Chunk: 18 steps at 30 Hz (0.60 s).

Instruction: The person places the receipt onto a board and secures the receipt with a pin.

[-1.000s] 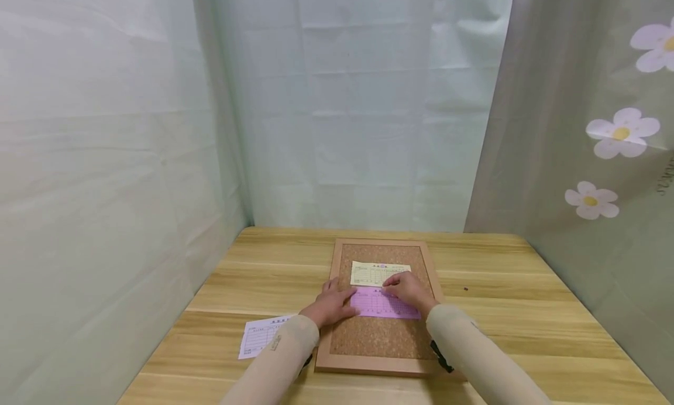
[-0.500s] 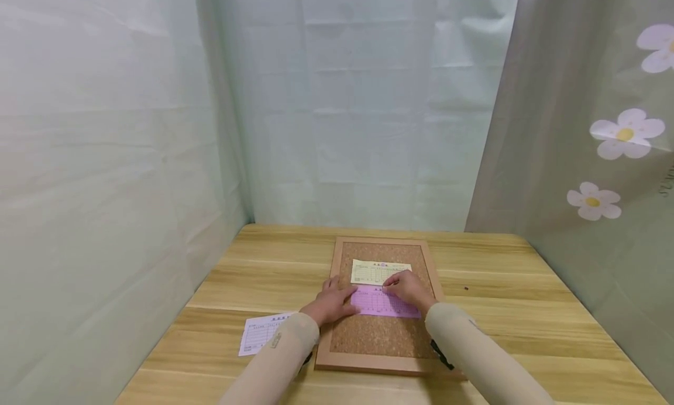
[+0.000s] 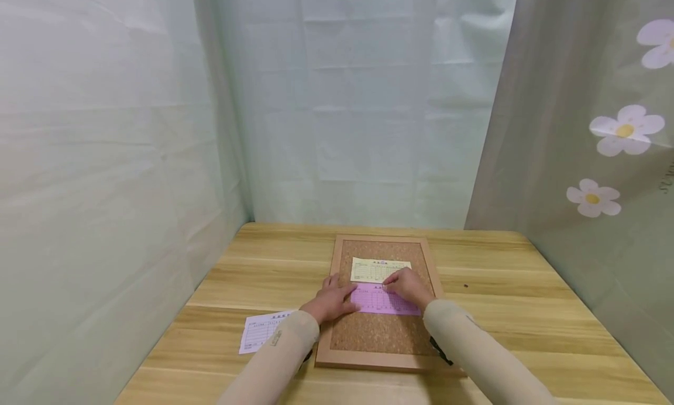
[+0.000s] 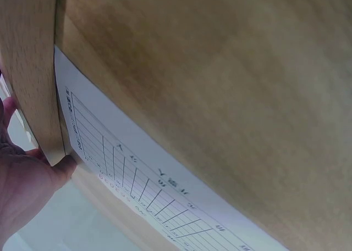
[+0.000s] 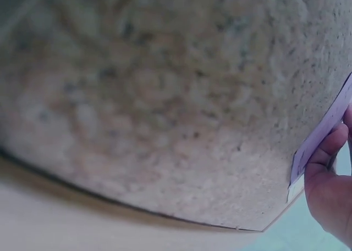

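Observation:
A pink printed slip [image 3: 387,299] lies across the framed cork board [image 3: 381,335], just below a yellow slip [image 3: 368,270]. My left hand [image 3: 332,299] rests on the board's left frame with its fingers spread, the fingertips at the pink slip's left edge. In the left wrist view, one finger of it reaches down the outer side of the frame. My right hand [image 3: 409,287] bends over the pink slip's top edge, thumb and fingers pinched together at a small pale object, mostly hidden by the fingertips; I cannot tell what it is.
A white printed slip [image 3: 258,333] lies on the wooden table [image 3: 500,335] left of the board, partly behind the left sleeve. One tiny dark object [image 3: 466,286] sits on the table to the right. Pale curtains [image 3: 363,130] close off the back and sides.
Both hands and the slips hold their places on the board. Only the head view has shifted slightly.

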Available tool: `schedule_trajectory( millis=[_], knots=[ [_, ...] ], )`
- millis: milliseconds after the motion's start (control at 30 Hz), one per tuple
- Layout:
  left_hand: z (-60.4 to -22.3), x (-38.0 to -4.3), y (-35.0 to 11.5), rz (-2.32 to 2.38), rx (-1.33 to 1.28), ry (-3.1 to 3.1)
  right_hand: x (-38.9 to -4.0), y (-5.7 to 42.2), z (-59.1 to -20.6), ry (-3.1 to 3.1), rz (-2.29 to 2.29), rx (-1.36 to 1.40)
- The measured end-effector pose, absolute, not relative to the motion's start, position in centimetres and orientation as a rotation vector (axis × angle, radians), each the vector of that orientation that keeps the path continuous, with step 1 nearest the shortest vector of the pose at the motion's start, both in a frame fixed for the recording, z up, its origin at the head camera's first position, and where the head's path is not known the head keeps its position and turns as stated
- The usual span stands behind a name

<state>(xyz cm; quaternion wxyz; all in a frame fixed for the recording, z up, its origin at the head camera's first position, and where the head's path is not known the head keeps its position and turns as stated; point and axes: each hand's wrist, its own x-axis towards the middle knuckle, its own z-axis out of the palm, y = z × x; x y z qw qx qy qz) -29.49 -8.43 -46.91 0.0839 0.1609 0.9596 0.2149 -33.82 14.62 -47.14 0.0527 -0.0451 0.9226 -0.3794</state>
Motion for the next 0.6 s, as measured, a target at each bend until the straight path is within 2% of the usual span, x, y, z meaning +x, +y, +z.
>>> schedule_trajectory(
  millis=[600],
  knots=[
    [-46.91,-29.69,-8.55,0.634,0.518,2.866,-33.95,14.85,-47.60,2.811,-1.196,-0.124]
  ],
)
